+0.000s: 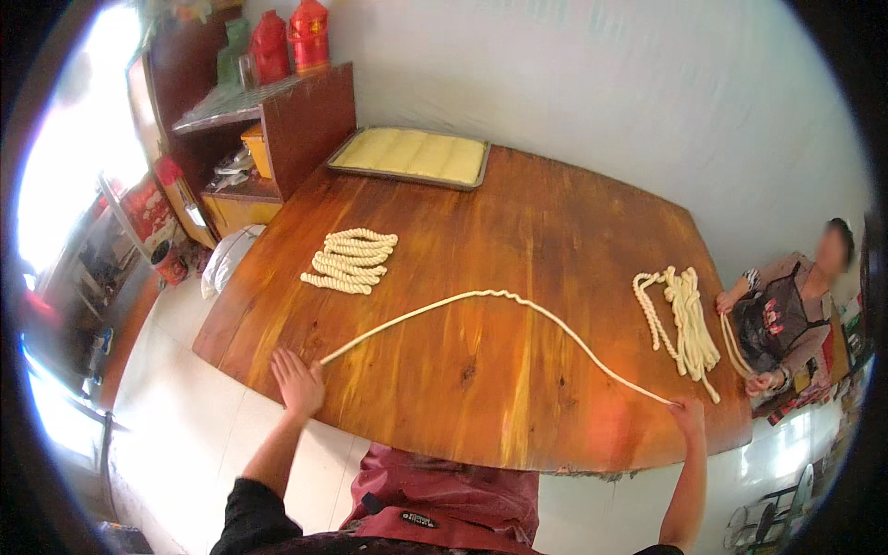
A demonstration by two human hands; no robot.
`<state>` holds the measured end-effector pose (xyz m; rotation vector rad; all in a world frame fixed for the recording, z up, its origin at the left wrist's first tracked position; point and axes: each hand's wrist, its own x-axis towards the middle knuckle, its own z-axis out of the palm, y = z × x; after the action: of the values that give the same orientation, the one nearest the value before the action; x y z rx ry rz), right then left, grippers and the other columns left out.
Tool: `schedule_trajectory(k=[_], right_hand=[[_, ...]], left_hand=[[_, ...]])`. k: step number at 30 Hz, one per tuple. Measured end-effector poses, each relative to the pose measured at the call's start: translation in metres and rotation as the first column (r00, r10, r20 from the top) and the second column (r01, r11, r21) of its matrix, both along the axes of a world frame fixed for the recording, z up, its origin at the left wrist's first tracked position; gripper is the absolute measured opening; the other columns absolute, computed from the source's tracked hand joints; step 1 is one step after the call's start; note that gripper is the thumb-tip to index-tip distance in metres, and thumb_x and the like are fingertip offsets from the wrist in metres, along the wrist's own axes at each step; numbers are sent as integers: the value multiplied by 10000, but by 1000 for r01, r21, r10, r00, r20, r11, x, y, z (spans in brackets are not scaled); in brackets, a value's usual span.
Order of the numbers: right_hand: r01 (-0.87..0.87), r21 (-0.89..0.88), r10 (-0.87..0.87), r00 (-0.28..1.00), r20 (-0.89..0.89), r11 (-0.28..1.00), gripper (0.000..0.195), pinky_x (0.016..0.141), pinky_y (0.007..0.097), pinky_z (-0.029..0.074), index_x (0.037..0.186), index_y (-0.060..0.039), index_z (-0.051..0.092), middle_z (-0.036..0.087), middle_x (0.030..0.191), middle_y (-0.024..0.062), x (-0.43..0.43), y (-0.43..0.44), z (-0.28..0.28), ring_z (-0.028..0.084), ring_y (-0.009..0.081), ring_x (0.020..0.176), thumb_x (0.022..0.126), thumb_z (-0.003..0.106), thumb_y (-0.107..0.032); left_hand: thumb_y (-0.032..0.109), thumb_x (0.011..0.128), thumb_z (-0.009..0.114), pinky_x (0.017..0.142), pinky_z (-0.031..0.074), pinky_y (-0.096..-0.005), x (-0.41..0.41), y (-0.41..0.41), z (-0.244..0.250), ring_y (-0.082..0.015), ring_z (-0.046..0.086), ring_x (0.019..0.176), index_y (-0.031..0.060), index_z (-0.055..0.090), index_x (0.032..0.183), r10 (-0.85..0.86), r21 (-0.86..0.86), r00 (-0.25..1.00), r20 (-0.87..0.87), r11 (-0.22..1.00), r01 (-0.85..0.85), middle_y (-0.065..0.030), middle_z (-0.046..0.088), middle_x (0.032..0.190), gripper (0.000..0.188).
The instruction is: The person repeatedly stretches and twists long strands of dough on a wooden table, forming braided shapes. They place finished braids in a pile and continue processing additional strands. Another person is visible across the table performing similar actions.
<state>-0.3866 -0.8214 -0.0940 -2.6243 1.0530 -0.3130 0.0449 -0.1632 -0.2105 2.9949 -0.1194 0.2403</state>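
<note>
A long, thin rope of pale dough (409,316) arches across the wooden table (444,416), with a slightly twisted stretch at its crest. Its left end runs to the thumb side of my left hand (298,381), which lies flat at the table's near-left edge with the fingers extended; whether the dough passes under the palm is hidden. At the near right, my right hand (688,415) pinches the other end between its fingers. Several twisted dough sticks (354,260) lie side by side at the left. Toward the right edge sits a bundle of dough strands (687,326).
A metal tray (479,179) of pale dough slabs (416,152) sits against the wall. Beside it stands a wooden cabinet (309,132) with red thermos flasks (309,35) on top. A co-worker (784,312) at the right edge holds a dough strand (732,347). A white sack (229,260) rests by the left edge.
</note>
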Motion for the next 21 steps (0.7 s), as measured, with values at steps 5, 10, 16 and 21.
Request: schedule_trajectory(k=[5, 10, 16, 21], right_hand=[[110, 114, -122, 987, 108, 987, 185, 581, 365, 479, 896, 8, 711, 662, 696, 153, -27, -10, -70, 641, 227, 630, 798, 672, -144], [223, 151, -246, 957, 156, 963, 159, 517, 361, 433, 826, 10, 695, 616, 640, 130, -35, -35, -115, 584, 190, 556, 821, 633, -137], [338, 610, -549, 813, 194, 717, 137, 471, 314, 411, 802, -20, 649, 554, 599, 63, -85, -73, -144, 522, 160, 520, 850, 609, -142], [261, 750, -748, 506, 429, 607, 126, 520, 298, 452, 866, -74, 631, 555, 735, 1, -133, -129, -152, 530, 149, 611, 895, 584, -188]], left_hand=[[134, 886, 530, 1041, 375, -484, -93, 17, 7, -432, 486, 1208, -103, 503, 1207, -379, -109, 914, 146, 912, 396, -299, 510, 1277, 400], [66, 810, 561, 725, 508, -447, -69, 76, 8, -289, 617, 754, 4, 602, 1006, -690, 175, 720, 80, 720, 671, -123, 611, 852, 210], [182, 879, 555, 750, 491, -350, 87, 210, 2, -231, 587, 987, 132, 705, 1017, -107, 800, 982, -155, 570, 188, -59, 595, 1054, 211], [104, 852, 575, 803, 518, -379, 137, 215, 80, -257, 610, 977, 89, 691, 968, 20, 609, 986, 164, 784, -117, -109, 623, 1048, 165]])
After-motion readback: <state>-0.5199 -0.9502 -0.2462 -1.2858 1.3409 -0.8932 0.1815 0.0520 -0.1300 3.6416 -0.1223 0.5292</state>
